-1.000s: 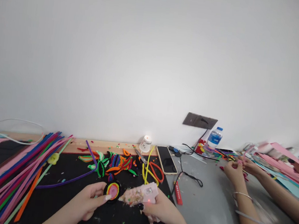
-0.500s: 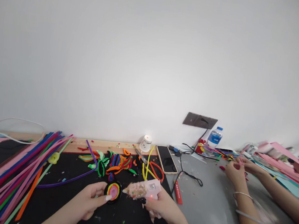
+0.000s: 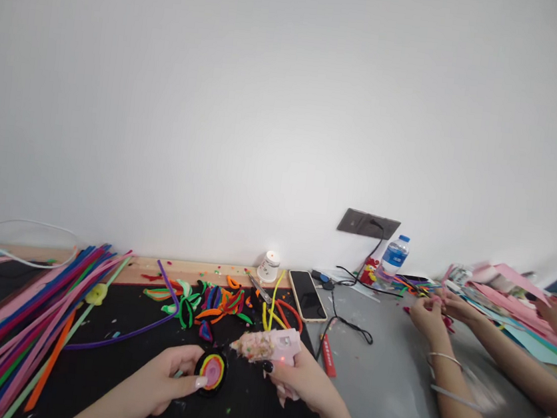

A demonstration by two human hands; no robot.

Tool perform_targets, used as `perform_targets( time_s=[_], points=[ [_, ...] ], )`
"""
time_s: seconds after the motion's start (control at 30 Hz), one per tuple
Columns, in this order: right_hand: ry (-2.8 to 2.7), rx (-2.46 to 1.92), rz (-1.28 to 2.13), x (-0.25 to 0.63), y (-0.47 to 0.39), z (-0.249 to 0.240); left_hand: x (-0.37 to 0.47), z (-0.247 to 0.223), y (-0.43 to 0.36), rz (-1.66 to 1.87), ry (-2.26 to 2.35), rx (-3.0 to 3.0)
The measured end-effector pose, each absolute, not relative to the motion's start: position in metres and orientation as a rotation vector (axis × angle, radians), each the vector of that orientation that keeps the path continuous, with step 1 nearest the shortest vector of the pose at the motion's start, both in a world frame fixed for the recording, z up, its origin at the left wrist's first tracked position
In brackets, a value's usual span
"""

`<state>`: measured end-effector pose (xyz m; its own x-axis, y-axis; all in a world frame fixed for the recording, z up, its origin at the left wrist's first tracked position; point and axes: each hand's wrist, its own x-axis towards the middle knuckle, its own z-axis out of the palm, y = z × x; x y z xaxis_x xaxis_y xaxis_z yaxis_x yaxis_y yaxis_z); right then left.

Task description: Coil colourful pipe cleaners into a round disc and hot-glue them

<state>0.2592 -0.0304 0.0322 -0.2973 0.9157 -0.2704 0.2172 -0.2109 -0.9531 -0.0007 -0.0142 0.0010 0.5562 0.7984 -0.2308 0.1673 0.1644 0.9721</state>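
My left hand [image 3: 169,378] pinches the rim of a round coiled disc [image 3: 212,370], black outside with red, yellow and pink rings inside. In my right hand [image 3: 302,381] is a pink glue gun [image 3: 267,346], its fuzzy, glue-crusted nozzle pointing left. A small red light glows on its side. The nozzle tip is just above and right of the disc, apart from it. Beyond my hands lie bent pipe-cleaner petals [image 3: 220,304] in orange, green and blue, and one purple pipe cleaner [image 3: 142,323] curving to the left.
A bundle of pipe cleaners [image 3: 39,322] fills the left side. Behind stand a white paper cup [image 3: 268,266], scissors [image 3: 260,289] and a phone [image 3: 307,297]. A black cable [image 3: 346,321] runs to the wall socket beside a water bottle [image 3: 394,256]. A co-worker's hands [image 3: 435,313] are at right.
The disc in my left hand has moved slightly down and right, away from the nozzle. The glue gun is a touch higher, and the view has shifted a little.
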Motion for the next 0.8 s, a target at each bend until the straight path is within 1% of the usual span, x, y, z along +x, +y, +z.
perform_targets(
  time_s=[0.5,0.67,0.8],
  points=[
    [-1.477,-1.347,1.570,0.255,-0.035,0.037,0.000,0.034,-0.024,0.528,0.953,1.394],
    [-1.500,-1.371,1.535,0.253,-0.033,0.038,-0.001,0.030,-0.025,0.543,0.938,1.387],
    [-1.501,-1.444,1.386,0.255,-0.033,0.043,-0.001,0.021,-0.022,0.571,0.924,1.370]
  ],
)
